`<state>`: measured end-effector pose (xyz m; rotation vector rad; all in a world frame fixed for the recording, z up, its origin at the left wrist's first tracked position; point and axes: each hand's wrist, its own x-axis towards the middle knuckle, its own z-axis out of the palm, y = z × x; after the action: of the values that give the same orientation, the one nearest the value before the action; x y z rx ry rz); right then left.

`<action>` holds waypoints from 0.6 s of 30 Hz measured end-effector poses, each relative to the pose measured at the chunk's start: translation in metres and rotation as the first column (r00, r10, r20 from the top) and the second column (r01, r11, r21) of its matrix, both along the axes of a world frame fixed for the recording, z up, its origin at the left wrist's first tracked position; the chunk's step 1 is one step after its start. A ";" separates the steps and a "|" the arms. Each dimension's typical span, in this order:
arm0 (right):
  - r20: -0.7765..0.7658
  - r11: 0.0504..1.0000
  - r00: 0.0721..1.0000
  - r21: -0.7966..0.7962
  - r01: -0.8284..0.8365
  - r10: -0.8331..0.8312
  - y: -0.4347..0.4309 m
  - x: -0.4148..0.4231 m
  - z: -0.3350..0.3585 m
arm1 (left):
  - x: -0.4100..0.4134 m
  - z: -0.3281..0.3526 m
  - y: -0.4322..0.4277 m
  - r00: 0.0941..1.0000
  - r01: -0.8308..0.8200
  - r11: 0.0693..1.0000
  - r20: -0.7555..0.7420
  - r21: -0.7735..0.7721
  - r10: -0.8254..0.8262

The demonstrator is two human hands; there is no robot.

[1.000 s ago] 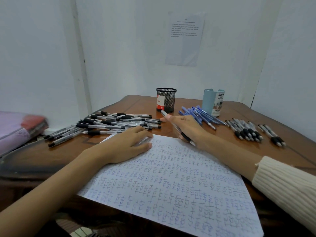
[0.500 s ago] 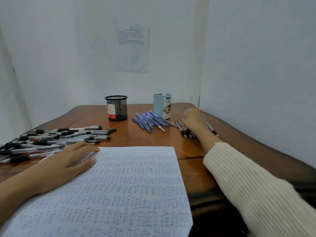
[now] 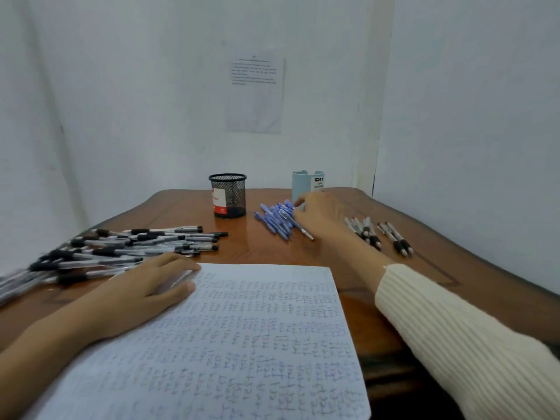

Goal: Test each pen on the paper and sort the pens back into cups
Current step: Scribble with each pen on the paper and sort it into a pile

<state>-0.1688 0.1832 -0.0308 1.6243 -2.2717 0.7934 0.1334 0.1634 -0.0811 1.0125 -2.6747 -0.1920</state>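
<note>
1. In the centre right of the head view, the right hand (image 3: 321,215) is stretched over the pile of blue pens (image 3: 274,221), with its fingertips (image 3: 298,204) touching the pile's far end. Whether a pen is pinched cannot be told, since the fingers are seen from behind.
2. At the lower left, the left hand (image 3: 151,287) is laid flat and relaxed on the upper left corner of the paper (image 3: 257,344), which is covered almost throughout with test marks.
3. Above the pile, the mesh cup (image 3: 228,195) and the light blue cup (image 3: 306,183) are stood upright; no pen is seen sticking out of either.
4. The blue pens are heaped loosely and crossed, so others may be dragged or rolled over the glossy table (image 3: 454,268) if one is drawn from beneath.
5. The light blue cup is just behind the right hand and could be tipped by a careless lift.
6. So little blank paper is left that a faint stroke may be lost among old marks, and a pen could be misjudged and sorted wrongly.
7. The black-grip pens (image 3: 121,247) at the left and the small row of pens (image 3: 378,234) at the right could be mixed if a pen is put down carelessly.
</note>
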 end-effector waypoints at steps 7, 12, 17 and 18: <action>0.016 0.867 0.870 0.081 -0.492 0.492 -0.036 0.088 -0.023 | -0.003 0.012 0.018 0.996 -0.053 0.998 0.066 -0.025 0.054; 0.079 0.813 0.830 0.169 -0.558 0.553 -0.049 0.098 -0.032 | -0.004 0.014 0.020 0.992 -0.083 0.996 0.090 -0.014 0.084; 0.208 0.794 0.795 0.106 -0.598 0.570 -0.050 0.093 -0.032 | -0.004 0.015 0.022 0.993 -0.088 0.996 0.083 -0.015 0.089; 0.259 0.790 0.779 0.088 -0.607 0.571 -0.049 0.092 -0.032 | -0.004 0.016 0.023 0.992 -0.089 0.996 0.083 -0.015 0.090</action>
<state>-0.0772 0.1347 -0.0625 2.5133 -1.9942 0.9727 0.1296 0.1865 -0.0653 1.1590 -2.6939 -0.1185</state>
